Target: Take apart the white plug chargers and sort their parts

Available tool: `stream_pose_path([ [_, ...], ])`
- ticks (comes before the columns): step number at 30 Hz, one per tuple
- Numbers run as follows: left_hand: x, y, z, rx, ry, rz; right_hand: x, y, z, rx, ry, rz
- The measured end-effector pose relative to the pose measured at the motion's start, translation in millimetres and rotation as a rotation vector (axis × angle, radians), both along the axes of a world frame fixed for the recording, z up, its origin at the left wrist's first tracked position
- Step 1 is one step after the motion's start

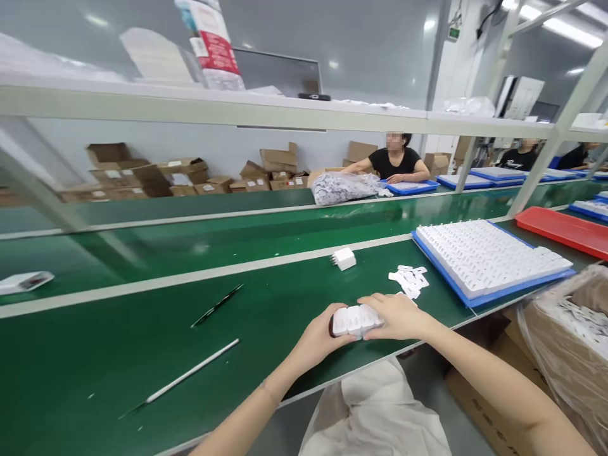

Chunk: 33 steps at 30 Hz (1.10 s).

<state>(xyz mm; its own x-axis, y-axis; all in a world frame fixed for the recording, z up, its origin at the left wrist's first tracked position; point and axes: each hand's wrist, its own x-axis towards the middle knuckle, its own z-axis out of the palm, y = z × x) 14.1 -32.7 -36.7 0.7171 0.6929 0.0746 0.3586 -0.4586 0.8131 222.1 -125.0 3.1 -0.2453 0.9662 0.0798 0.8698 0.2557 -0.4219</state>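
Observation:
Between both my hands, close to the near edge of the green bench, is a short row of white plug chargers (354,321) pressed side by side. My left hand (319,335) grips its left end, fingers and thumb curled round it. The right end is in my right hand (392,316), partly covered by the fingers. Beyond them a small group of white plug chargers (344,258) stands with metal prongs pointing left. Small flat white pieces (409,280) lie in a loose pile just past my right hand.
A blue tray (468,299) full of white chargers sits at the right, near a red tray (565,231). At left lie a white stick (192,372) and dark tweezers (217,306). A shelf (285,109) spans overhead. Across the line a person (396,166) works beside a filled plastic bag (344,188).

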Motion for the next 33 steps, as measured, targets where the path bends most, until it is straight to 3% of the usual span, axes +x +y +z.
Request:
stream_pose_path([
  [7,-17,-2,-7.0,-0.103,0.015,0.044,40,-2,-16.6,-0.121,0.293,0.095],
  [11,-22,-8,-4.4,-0.123,-0.037,0.061,53,-7,-20.6,-0.094,0.168,0.142],
  [14,-23,-8,-2.6,-0.143,-0.045,0.063,57,-10,-19.9,-0.061,0.118,0.054],
  [17,-24,-6,-0.9,-0.151,-0.051,0.056,57,-12,-19.2,-0.058,0.187,-0.032],
  [20,-22,-5,2.4,-0.145,-0.045,0.028,47,-13,-19.5,-0.126,0.284,-0.013],
  [24,-16,0,7.8,-0.114,0.006,-0.015,30,-11,-21.8,-0.085,0.298,0.003],
  [26,-15,4,9.9,-0.107,0.034,-0.037,29,-11,-23.3,-0.100,0.384,0.005],
  [29,-17,7,12.0,-0.118,0.055,-0.063,34,-7,-24.7,-0.249,0.659,-0.024],
  [33,-15,4,13.4,-0.106,0.101,-0.063,34,9,-25.2,-0.381,0.955,-0.275],
])
